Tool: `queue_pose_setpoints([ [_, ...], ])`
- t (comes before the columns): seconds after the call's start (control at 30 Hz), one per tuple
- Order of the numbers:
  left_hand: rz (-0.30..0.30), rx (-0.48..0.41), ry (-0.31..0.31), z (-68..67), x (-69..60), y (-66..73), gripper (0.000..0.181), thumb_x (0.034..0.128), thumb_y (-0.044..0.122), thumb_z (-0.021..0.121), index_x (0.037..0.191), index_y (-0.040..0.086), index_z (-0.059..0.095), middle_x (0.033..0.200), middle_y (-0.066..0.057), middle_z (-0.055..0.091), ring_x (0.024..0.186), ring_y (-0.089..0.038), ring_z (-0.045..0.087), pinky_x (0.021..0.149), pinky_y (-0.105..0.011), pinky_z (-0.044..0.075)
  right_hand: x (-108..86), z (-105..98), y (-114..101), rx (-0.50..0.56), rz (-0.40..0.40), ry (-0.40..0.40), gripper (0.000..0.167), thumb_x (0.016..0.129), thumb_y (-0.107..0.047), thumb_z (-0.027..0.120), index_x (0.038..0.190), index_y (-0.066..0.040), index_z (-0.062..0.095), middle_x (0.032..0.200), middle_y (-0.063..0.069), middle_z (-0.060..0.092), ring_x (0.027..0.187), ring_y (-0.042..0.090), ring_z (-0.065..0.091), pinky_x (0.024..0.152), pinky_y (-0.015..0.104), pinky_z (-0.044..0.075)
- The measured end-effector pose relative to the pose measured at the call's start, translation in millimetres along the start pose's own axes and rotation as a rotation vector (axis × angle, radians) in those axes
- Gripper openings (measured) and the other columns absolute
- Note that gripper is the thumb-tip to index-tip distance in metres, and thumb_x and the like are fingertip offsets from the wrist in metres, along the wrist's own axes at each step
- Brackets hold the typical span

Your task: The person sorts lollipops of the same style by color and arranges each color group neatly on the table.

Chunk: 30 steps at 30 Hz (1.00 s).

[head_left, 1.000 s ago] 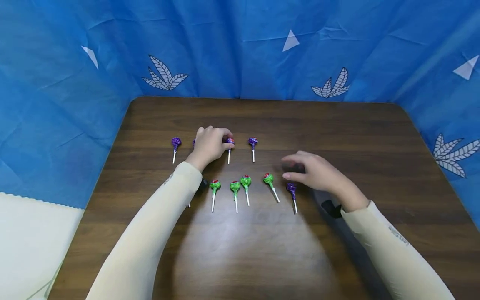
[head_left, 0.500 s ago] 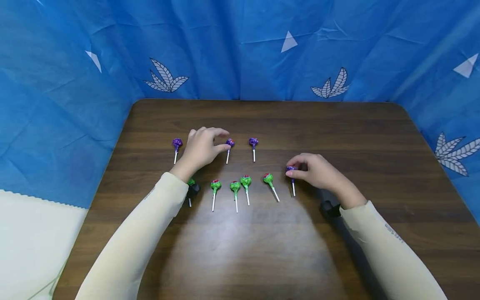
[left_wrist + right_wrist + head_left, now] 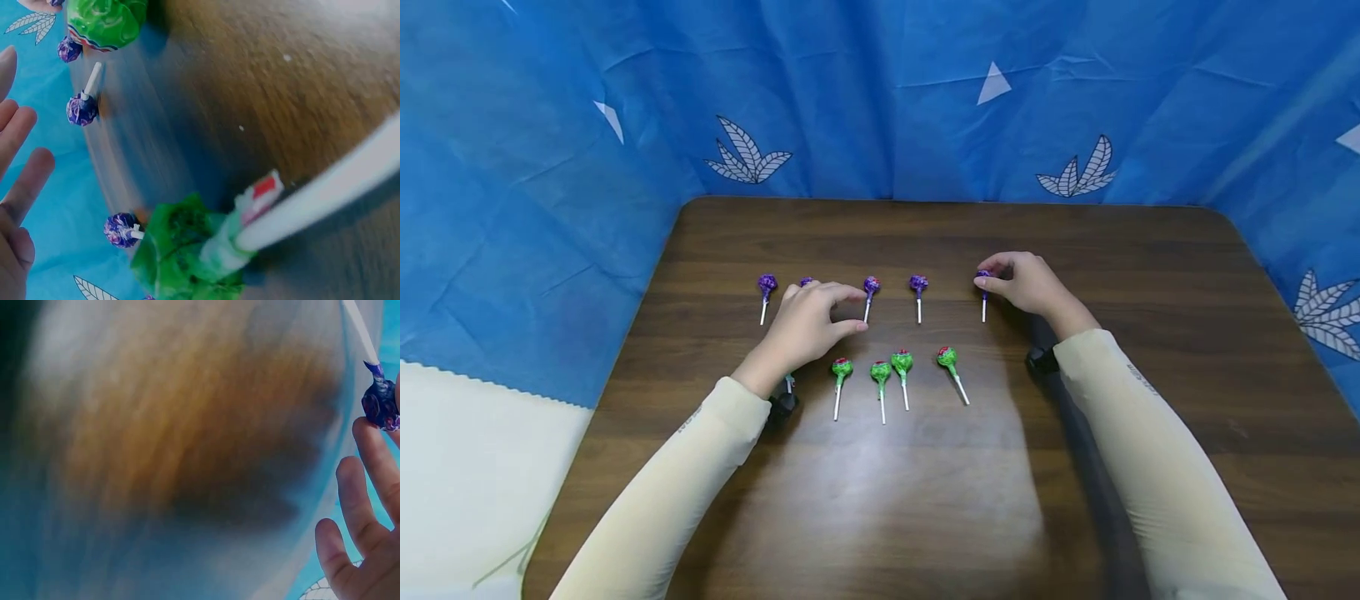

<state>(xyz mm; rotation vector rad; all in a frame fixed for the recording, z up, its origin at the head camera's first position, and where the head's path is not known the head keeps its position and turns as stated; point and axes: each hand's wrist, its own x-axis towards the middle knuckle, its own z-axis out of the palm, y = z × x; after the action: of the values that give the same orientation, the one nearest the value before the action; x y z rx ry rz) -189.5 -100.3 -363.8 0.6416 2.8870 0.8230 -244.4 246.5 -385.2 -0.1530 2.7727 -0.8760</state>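
A purple lollipop (image 3: 377, 400) is pinched by its wrapped head between the thumb and fingertips of the right hand (image 3: 1028, 285), over the far part of the tabletop (image 3: 1120, 250), right of four other purple lollipops (image 3: 918, 284) strung out along the far edge. Its stick is pointed towards the near edge; whether the wood is touched by it cannot be told. For a neat handling, a light pinch on the head seems enough, with the stick kept in line with those of its neighbours; were it to be let go, the thumb and fingers would best be parted evenly, since so round a head might easily be rolled. Both forearms are reached in from the near side. By the right hand, the lollipop is held at its fingertips, the remaining fingers loosely bent. By the left hand (image 3: 808, 327), nothing is held: its thumb is spread from its fingers, and its fingertips are brought just beside the middle purple lollipop, though contact cannot be made out. Nearer the near edge, green lollipops (image 3: 902, 362) are laid out, the leftmost mostly hidden by the left wrist.
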Motion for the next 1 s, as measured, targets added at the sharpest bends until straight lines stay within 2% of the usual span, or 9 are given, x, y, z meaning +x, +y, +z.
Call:
queue_pose_setpoints([
  [0.2,-0.011,-0.011,0.003,-1.3,-5.4,-2.0,0.044,0.0866,0.038,0.076,0.126,0.021,0.068,0.129,0.002,0.068,0.114,-0.023,0.061,0.089,-0.043,0.032,0.5,4,-1,-0.031,0.016,-0.001,0.039,0.096,-0.032,0.066,0.126,-0.006,0.065,0.119,0.017,0.062,0.107,0.032,0.051,0.100,0.051,0.044],
  [0.37,-0.033,-0.055,0.015,-8.4,-12.5,-8.2,0.044,0.0874,0.036,0.076,0.127,0.020,0.068,0.128,0.001,0.068,0.104,-0.022,0.062,0.088,-0.043,0.029,-1.6,4,-6,-0.063,0.007,-0.005,0.044,0.097,-0.034,0.064,0.130,-0.005,0.061,0.122,0.018,0.059,0.111,0.034,0.051,0.103,0.053,0.043],
  [0.43,-0.041,-0.073,0.020,-13.3,-16.9,-11.9,0.044,0.0876,0.034,0.076,0.128,0.018,0.067,0.126,-0.001,0.069,0.103,-0.024,0.062,0.088,-0.043,0.028,-4.0,2,-10,-0.087,-0.002,0.026,0.048,0.096,-0.037,0.064,0.133,-0.006,0.060,0.126,0.018,0.057,0.115,0.035,0.048,0.105,0.054,0.041],
  [0.53,-0.059,-0.082,0.032,-21.8,-25.1,-18.9,0.045,0.0875,0.033,0.076,0.128,0.017,0.067,0.118,-0.006,0.070,0.097,-0.025,0.060,0.086,-0.044,0.027,-8.9,0,-21,-0.108,-0.054,0.120,0.052,0.095,-0.040,0.066,0.135,-0.008,0.059,0.133,0.017,0.057,0.118,0.036,0.044,0.103,0.054,0.039],
  [0.63,-0.087,-0.092,0.052,-29.5,-35.1,-27.2,0.046,0.0869,0.031,0.077,0.129,0.015,0.066,0.120,-0.008,0.070,0.099,-0.027,0.061,0.087,-0.046,0.026,-16.2,3,-41,-0.091,-0.128,0.206,0.052,0.094,-0.040,0.067,0.136,-0.011,0.059,0.139,0.014,0.058,0.118,0.034,0.043,0.099,0.051,0.039],
  [0.7,-0.110,-0.093,0.059,-32.9,-42.1,-32.8,0.047,0.0867,0.030,0.078,0.129,0.014,0.066,0.125,-0.008,0.069,0.103,-0.028,0.062,0.089,-0.047,0.028,-23.3,9,-59,-0.062,-0.175,0.218,0.051,0.094,-0.039,0.068,0.136,-0.012,0.060,0.140,0.012,0.059,0.117,0.033,0.045,0.097,0.050,0.040],
  [0.83,-0.151,-0.073,0.026,-33.7,-56.1,-40.8,0.048,0.0868,0.032,0.077,0.129,0.014,0.065,0.128,-0.008,0.067,0.107,-0.029,0.062,0.093,-0.050,0.031,-42.0,35,-98,-0.050,-0.264,0.140,0.048,0.092,-0.038,0.071,0.133,-0.015,0.063,0.134,0.006,0.065,0.113,0.028,0.052,0.094,0.048,0.040],
  [1.0,-0.177,0.000,-0.017,-24.4,-72.9,-44.4,0.047,0.0854,0.037,0.078,0.126,0.014,0.067,0.119,-0.005,0.069,0.108,-0.027,0.062,0.095,-0.053,0.039,-60.3,81,-137,-0.201,-0.362,-0.002,0.044,0.091,-0.045,0.069,0.127,-0.020,0.068,0.121,-0.002,0.072,0.106,0.023,0.057,0.088,0.044,0.039],
])
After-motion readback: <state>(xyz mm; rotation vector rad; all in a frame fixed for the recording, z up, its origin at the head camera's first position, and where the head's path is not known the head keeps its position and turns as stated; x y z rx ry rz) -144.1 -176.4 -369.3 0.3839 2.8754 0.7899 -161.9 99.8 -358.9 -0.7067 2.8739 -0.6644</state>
